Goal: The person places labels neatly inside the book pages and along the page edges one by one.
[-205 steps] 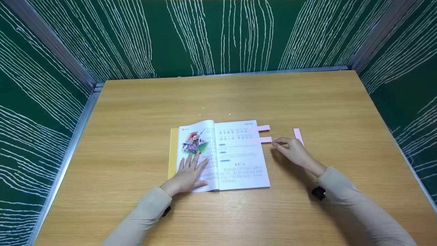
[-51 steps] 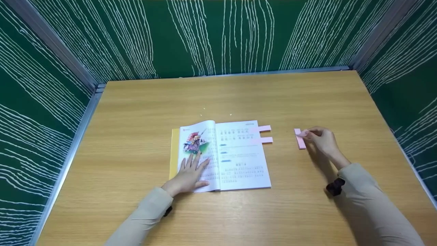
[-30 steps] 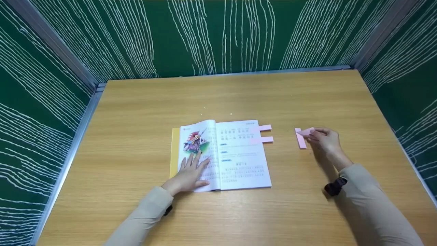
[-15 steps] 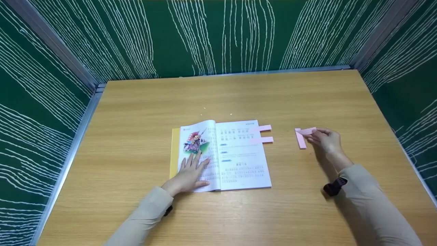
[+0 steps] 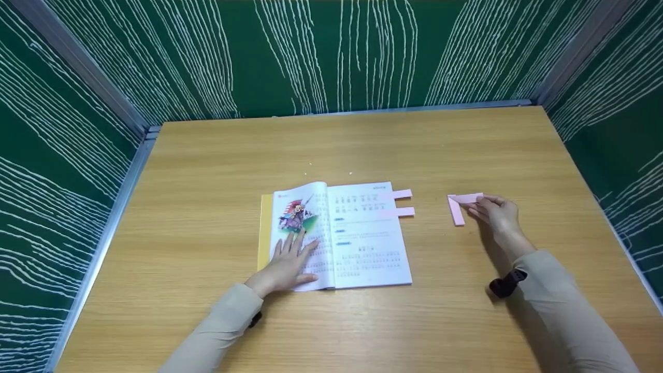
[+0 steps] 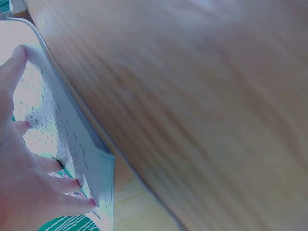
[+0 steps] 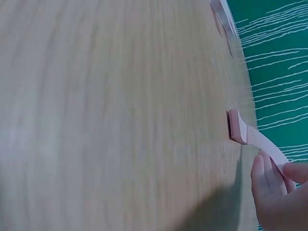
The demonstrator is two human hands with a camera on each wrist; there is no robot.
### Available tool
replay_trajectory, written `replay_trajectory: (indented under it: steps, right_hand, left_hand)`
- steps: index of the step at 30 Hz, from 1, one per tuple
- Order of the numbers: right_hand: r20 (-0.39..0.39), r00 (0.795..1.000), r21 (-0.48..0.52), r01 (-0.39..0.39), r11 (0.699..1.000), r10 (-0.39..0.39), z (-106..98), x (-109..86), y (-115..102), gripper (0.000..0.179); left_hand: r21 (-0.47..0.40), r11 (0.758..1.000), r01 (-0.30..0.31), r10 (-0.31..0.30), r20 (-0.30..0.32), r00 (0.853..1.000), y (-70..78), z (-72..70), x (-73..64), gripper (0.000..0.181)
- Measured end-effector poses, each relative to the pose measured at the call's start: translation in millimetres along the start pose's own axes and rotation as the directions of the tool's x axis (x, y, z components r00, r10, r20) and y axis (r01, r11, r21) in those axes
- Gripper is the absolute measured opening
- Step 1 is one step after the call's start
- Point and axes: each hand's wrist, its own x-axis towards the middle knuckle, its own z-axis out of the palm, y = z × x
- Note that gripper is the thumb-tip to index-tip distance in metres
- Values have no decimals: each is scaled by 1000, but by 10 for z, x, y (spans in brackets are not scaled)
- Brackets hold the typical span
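Note:
An open book (image 5: 368, 243) lies on the table, its left page printed with a cartoon rider. My left hand (image 5: 284, 267) rests on that left page with its fingers spread; the left wrist view shows the same hand (image 6: 33, 183) flat over the text. To the right of the book lies a narrow pad of pink sticky notes (image 5: 457, 213). My right hand (image 5: 500, 215) pinches the free end of its top strip (image 5: 470, 198) between thumb and fingers. In the right wrist view this strip (image 7: 262, 142) curves up from the pad (image 7: 235, 126), still joined at one end.
Two pink strips, an upper one (image 5: 402, 194) and a lower one (image 5: 405, 212), stick out from the book's right edge. A yellow cover edge (image 5: 264, 228) shows at its left. Tiny white scraps lie behind the book. Green panels (image 5: 331, 57) with white lines border the table (image 5: 207, 181).
My right hand has moved from the book's lower pink strip over to the sticky-note pad, then drawn the top strip's end rightward, peeling it further. The left hand has stayed on the page.

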Motion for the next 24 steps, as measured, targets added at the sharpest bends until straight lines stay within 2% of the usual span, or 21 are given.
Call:
replay_trajectory:
  steps: [14, 24]
  right_hand:
    - [-37, 998, 144, -37, 989, 43, -12, -31, -28, 15]
    - [-89, 996, 94, -8, 996, 17, -116, 90, 64, 5]
  left_hand:
    - [8, 1000, 3, -3, -3, 1000, 12, -11, -5, 81]
    - [4, 1000, -16, 16, -17, 1000, 8, -15, -9, 79]
